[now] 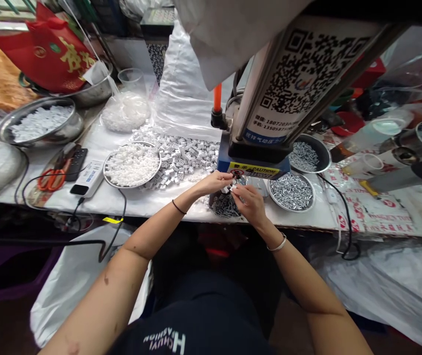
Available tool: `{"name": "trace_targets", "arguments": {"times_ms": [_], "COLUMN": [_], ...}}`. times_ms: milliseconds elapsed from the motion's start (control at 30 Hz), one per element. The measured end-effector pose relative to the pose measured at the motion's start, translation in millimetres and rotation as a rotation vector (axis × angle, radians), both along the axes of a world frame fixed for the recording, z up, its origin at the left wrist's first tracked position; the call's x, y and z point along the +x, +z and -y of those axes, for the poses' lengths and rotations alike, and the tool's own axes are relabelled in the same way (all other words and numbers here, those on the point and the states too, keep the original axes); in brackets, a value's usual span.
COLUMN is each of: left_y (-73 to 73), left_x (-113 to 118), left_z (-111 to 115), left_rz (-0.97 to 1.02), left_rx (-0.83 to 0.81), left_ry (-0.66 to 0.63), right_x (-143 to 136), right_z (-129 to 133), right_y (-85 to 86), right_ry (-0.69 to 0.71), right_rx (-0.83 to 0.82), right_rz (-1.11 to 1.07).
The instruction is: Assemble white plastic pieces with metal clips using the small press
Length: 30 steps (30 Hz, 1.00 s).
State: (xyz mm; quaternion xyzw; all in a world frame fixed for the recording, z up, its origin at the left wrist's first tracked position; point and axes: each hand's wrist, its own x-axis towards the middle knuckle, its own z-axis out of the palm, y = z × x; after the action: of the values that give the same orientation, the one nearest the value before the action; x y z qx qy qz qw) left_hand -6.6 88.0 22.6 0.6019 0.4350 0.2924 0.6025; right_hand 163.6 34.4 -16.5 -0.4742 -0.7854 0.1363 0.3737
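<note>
Under the blue head of a press (255, 165), both my hands meet close together. My left hand (216, 182) has its fingertips pinched at the press, on something too small to make out. My right hand (249, 203) pinches a small white piece (233, 188) between thumb and finger. Just below them lies a heap of dark metal parts (225, 204). A round tray of silver pins (291, 191) is right of my right hand. To the left are a pile of white-grey blocks (183, 158) and a steel bowl of small white pieces (133, 164).
Orange scissors (51, 179), a black remote (76, 164) and a white power strip (89, 178) lie at the left. Behind the tray sits a bowl of metal parts (304, 157). A black cable (340, 197) crosses the right side; clear tubes (371, 133) stand beyond it.
</note>
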Motion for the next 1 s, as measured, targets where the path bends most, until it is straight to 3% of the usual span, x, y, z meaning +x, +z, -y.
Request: {"name": "trace_targets", "arguments": {"times_ms": [100, 200, 333, 433, 567, 700, 867, 1000], "left_y": [-16.1, -42.7, -64.1, -63.1, -56.6, -55.7, -55.5, -52.6], "left_x": [-5.2, -16.3, -25.3, -23.2, -18.1, -17.6, -21.2, -23.8], "left_z": [12.5, 33.4, 55.7, 60.3, 62.3, 66.7, 66.8, 67.4], "left_rz": [0.089, 0.101, -0.097, -0.175, -0.277, -0.315, -0.2, -0.151], "left_rx": [0.053, 0.105, 0.09, 0.138, 0.289, 0.415, 0.354, 0.311], "left_ry": [0.182, 0.431, 0.388, 0.337, 0.327, 0.336, 0.336, 0.399], "right_x": [9.1, 41.6, 110.5, 146.7, 154.3, 148.8, 153.1, 145.4], "right_z": [4.7, 7.2, 0.9, -4.9, -6.4, -4.6, -1.0, 4.8], "right_y": [-0.4, 1.3, -11.0, -27.5, -36.9, -29.8, -21.6, -14.2], "right_ry": [0.005, -0.114, -0.488, -0.62, -0.689, -0.725, -0.741, -0.73], "right_rx": [0.016, 0.064, 0.07, -0.017, -0.111, -0.143, -0.057, -0.047], "right_rz": [0.026, 0.083, 0.29, 0.415, 0.354, 0.382, 0.436, 0.215]}}
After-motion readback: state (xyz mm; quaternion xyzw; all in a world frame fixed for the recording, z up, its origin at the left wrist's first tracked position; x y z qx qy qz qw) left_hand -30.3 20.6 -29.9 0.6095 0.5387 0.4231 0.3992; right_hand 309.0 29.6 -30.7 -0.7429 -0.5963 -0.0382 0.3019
